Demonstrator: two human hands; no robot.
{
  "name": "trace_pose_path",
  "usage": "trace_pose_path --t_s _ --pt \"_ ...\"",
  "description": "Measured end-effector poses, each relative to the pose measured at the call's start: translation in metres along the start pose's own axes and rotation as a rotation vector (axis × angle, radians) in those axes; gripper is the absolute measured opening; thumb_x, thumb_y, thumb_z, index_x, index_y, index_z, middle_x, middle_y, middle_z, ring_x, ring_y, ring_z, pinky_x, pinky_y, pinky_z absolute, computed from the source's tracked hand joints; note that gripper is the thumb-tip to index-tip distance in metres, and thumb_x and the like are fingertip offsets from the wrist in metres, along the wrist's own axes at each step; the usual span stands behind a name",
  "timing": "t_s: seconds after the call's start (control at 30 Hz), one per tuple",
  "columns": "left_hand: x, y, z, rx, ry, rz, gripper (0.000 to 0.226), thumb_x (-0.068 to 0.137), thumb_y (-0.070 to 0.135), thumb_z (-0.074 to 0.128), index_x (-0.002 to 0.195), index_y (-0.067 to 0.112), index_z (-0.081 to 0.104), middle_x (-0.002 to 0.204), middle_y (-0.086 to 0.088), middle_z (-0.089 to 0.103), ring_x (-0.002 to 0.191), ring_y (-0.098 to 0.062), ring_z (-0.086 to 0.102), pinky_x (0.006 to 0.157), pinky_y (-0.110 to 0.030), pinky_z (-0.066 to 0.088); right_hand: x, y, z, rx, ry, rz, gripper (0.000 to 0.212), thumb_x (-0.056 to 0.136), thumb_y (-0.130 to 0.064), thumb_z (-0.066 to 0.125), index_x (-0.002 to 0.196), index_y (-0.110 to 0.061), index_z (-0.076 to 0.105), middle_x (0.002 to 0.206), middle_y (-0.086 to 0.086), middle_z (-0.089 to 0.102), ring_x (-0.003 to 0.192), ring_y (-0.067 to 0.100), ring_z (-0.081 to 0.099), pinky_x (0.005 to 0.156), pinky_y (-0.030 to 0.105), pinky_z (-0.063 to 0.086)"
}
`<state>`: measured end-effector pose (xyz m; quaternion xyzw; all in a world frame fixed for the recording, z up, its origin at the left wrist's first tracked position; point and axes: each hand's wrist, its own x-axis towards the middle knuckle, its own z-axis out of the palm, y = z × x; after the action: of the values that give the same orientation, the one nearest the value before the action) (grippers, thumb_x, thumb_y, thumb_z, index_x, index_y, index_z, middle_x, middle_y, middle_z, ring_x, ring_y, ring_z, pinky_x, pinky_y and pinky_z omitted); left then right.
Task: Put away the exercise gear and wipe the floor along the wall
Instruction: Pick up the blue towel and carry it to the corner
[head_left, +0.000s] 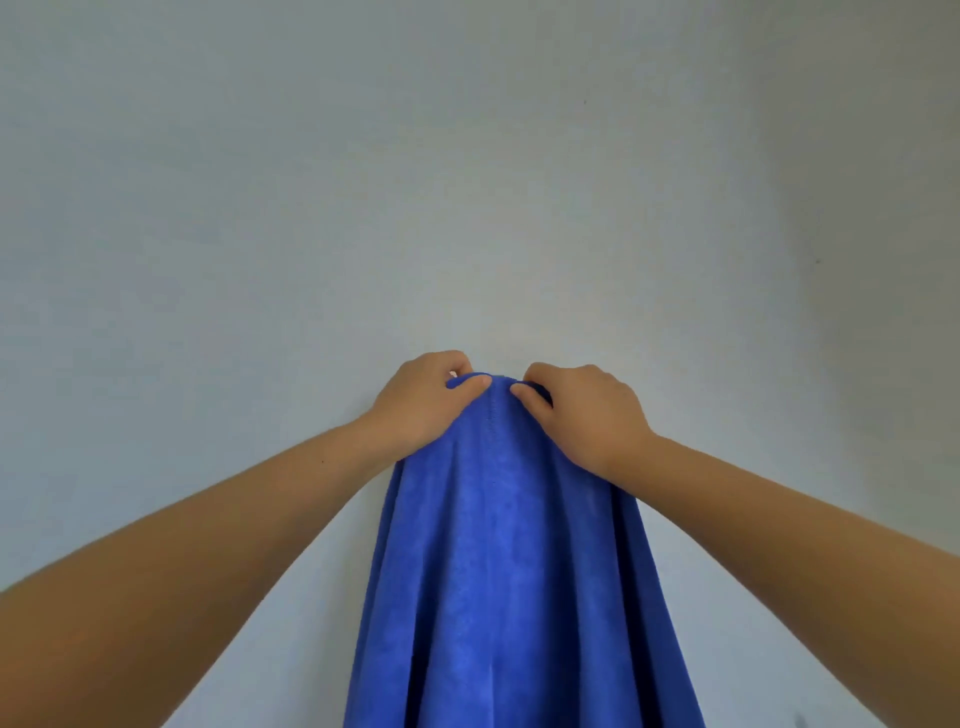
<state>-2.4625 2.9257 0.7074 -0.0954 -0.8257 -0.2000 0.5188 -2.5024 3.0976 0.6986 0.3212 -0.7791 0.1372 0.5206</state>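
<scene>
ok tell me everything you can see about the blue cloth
The blue cloth is a deep blue, soft, towel-like fabric with a fine nap and a stitched line running down its middle. It hangs in long vertical folds against the pale wall, widening downward and running out of view at the bottom. Its top is bunched to a narrow peak, pinched by the left hand and the right hand. What holds it up behind the hands is hidden.

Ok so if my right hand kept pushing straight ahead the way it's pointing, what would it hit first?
Probably the pale wall. Your right hand pinches the top of the blue towel and points at that wall; nothing else shows between them, though depth is unclear and the gap can't be judged.
</scene>
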Motion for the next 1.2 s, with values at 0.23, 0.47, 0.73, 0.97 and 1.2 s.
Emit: trace_pose_path --t_s 0.23,0.47,0.73,0.97,1.2 --pt "0.010 -0.008 0.031 0.426 0.161 0.051 0.030 0.099 0.038 0.035 0.082 0.017 0.048 0.072 0.001 0.055 0.071 -0.023 0.053 0.060 -0.032 0.038 0.029 0.008 0.031 -0.196 0.045 -0.029 0.021 0.101 -0.026 0.029 0.088 -0.018 0.042 0.069 -0.001 0.047 0.061 0.020 0.044 0.046 0.028 0.021" --pt "-0.031 -0.018 0.049 0.496 0.096 0.181 0.025 0.101 0.032 0.029 0.093 0.017 0.048 0.076 0.002 0.059 0.068 -0.019 0.056 0.061 -0.033 0.042 -0.006 -0.005 0.046 -0.312 -0.046 -0.007 0.022 0.099 -0.016 0.035 0.077 -0.016 0.035 0.061 -0.005 0.030 0.049 0.010 0.027 0.044 0.025 0.017" --pt "-0.064 -0.027 0.054 0.150 -0.071 0.021 0.031 0.101 0.030 0.028 0.082 0.016 0.048 0.071 0.003 0.055 0.070 -0.022 0.055 0.063 -0.034 0.043 -0.021 -0.023 0.035 -0.321 -0.261 0.092 0.017 0.097 -0.013 0.034 0.108 -0.010 0.047 0.066 -0.003 0.035 0.053 0.012 0.032 0.045 0.026 0.021" --pt "-0.151 -0.090 0.015 -0.084 -0.214 -0.135 0.013 0.096 0.035 0.043 0.098 0.027 0.052 0.084 0.007 0.059 0.073 -0.013 0.058 0.071 -0.034 0.051 -0.080 -0.047 0.041 -0.356 0.333 -0.244 0.021 0.080 -0.011 0.059 0.101 -0.011 0.061 0.084 0.003 0.059 0.070 0.023 0.051 0.059 0.033 0.038" --pt "-0.243 -0.114 -0.047 0.018 -0.194 -0.365 0.016 0.096 0.023 0.046 0.086 0.029 0.058 0.073 0.000 0.062 0.066 -0.019 0.061 0.066 -0.039 0.054 -0.169 -0.130 0.107 0.146 0.145 -0.501 0.027 0.086 -0.016 0.045 0.105 -0.014 0.064 0.100 0.002 0.063 0.088 0.021 0.058 0.092 0.039 0.042"
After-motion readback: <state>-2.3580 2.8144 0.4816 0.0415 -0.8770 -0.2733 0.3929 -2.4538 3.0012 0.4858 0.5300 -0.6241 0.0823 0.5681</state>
